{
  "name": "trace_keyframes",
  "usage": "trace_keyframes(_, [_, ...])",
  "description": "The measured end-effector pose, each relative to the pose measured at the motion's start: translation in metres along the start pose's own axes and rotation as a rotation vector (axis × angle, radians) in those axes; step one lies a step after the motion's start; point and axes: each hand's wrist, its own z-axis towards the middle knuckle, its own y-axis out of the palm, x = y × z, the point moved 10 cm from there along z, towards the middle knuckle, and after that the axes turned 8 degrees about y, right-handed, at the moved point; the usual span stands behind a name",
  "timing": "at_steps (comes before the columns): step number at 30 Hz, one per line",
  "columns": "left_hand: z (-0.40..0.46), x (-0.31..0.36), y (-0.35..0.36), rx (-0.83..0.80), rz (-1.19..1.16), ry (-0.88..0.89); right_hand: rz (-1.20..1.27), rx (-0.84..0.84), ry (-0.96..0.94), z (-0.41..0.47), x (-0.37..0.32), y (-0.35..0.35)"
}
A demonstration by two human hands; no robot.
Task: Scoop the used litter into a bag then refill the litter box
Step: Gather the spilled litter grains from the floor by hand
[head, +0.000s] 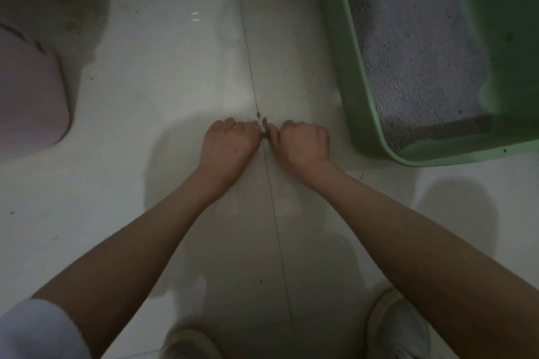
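— Where is the litter?

— Most of it lies in the green litter box (358,67), a pale grey layer of litter (408,46) over its bottom, with a darker strip near its front wall. The box stands on the floor (160,81) toward the far right corner of the view. A small clump of spilled litter (262,124) sits on the floor's tile seam, just left of the box.

— And the hands?

— Both are down at that clump. The left hand (230,140) and the right hand (303,140) are knuckles up, fingers curled under, almost touching each other with the clump between them (whether the fingers actually pinch any grains, I cannot tell, since they are hidden beneath the hands).

— Anything else around?

— A pinkish rounded thing (29,87) at the left edge of the floor, well apart from the hands. Two light shoes (396,326) at the near edge, a white sleeve (38,329) at the near left corner.
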Motion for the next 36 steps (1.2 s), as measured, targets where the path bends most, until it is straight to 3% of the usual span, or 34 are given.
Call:
trace_keyframes(4, [-0.055,-0.068,-0.013,0.182,-0.498,-0.588,-0.102,-0.005,-0.14,0.002,-0.025,0.005])
trace_keyframes(6, [-0.085,-0.081,-0.013,0.289,-0.676,-0.767,-0.119,-0.003,-0.223,-0.001,-0.04,0.003])
trace_keyframes(10, [-0.119,-0.081,-0.023,0.365,-0.764,-0.927,-0.178,-0.043,-0.202,0.001,-0.048,0.013])
trace_keyframes(13, [-0.129,-0.082,-0.026,0.352,-0.81,-0.967,-0.234,-0.122,-0.05,-0.005,-0.043,0.01])
trace_keyframes(17, [-0.135,-0.087,-0.042,0.391,-0.873,-0.989,-0.171,-0.128,-0.091,-0.008,-0.051,0.009])
trace_keyframes(21, [-0.145,-0.091,-0.055,0.405,-0.906,-0.985,0.068,-0.079,-0.005,-0.006,-0.036,0.002])
trace_keyframes(24, [-0.155,-0.098,-0.06,0.428,-0.971,-1.003,0.628,-0.063,0.194,-0.008,-0.012,-0.005])
trace_keyframes(27, [-0.159,-0.104,-0.072,0.475,-1.024,-0.996,1.286,-0.215,0.349,-0.018,-0.014,-0.012])
trace_keyframes(29, [-0.155,-0.108,-0.095,0.542,-1.027,-0.968,1.555,-0.355,0.322,-0.024,-0.044,-0.034])
trace_keyframes(32, [-0.144,-0.117,-0.146,0.656,-1.042,-0.906,1.732,-0.478,0.177,-0.028,-0.096,-0.095])
trace_keyframes(36, [-0.155,-0.156,-0.232,0.858,-0.981,-0.846,1.688,-0.469,-0.078,-0.033,-0.158,-0.188])
